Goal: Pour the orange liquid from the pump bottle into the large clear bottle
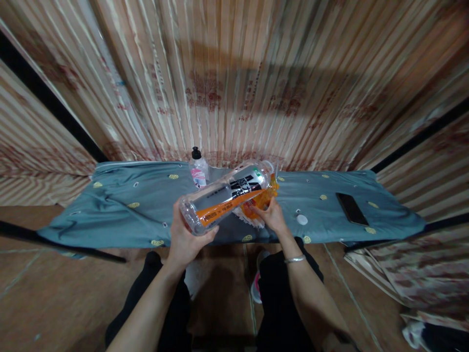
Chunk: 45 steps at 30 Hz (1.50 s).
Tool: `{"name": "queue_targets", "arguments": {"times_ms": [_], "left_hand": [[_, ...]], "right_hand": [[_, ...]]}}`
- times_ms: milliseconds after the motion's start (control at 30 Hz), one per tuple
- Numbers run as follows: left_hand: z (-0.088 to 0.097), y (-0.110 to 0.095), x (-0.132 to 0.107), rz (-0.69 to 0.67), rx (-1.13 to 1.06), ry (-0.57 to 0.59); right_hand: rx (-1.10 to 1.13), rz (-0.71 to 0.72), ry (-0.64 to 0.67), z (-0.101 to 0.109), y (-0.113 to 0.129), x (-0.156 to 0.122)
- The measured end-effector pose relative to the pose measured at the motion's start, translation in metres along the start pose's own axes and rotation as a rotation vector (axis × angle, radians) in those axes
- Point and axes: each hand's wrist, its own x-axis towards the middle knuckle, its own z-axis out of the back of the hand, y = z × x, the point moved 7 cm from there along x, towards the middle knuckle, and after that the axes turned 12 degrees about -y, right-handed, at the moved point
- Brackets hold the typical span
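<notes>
Slanting away to the right, the large clear plastic bottle with an orange, black and silver label (229,195) is held above the blue-grey patterned cloth (120,195), its long axis running from the left hand toward the far side. That hand (190,242) is curled round the base; the far end lies beyond the right hand (271,215), which is nearer to it. The right fingers pinch a translucent orange plastic item (256,205), its exact form unclear, just beside the bottle. Rightward rests a white round cap (302,219).
</notes>
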Motion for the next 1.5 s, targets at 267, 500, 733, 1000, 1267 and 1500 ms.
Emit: {"name": "queue_targets", "arguments": {"times_ms": [267,500,733,1000,1267,1500], "left_hand": [[-0.0001,-0.0034,0.0004,-0.058,-0.007,0.001],[0.0008,-0.0023,0.0001,-0.054,0.034,-0.004],[0.0006,-0.0043,-0.0003,-0.080,0.051,-0.001],[0.0005,-0.0040,-0.0005,-0.058,0.034,0.012],[0.0010,0.0005,-0.0009,-0.005,0.016,0.003],[0.0024,0.0019,-0.0011,-0.002,0.037,0.005]], "right_hand": [[0.030,0.010,0.002,0.0002,0.0016,-0.0007],[0.033,-0.011,-0.006,0.0001,-0.0020,-0.0001],[0.037,-0.020,-0.007,0.0018,0.0015,-0.0010],[0.054,-0.046,-0.011,0.0026,0.0050,-0.0026],[0.054,-0.021,-0.009,0.0018,0.0045,-0.0025],[0.065,-0.006,-0.015,0.0007,0.0006,-0.0018]]}}
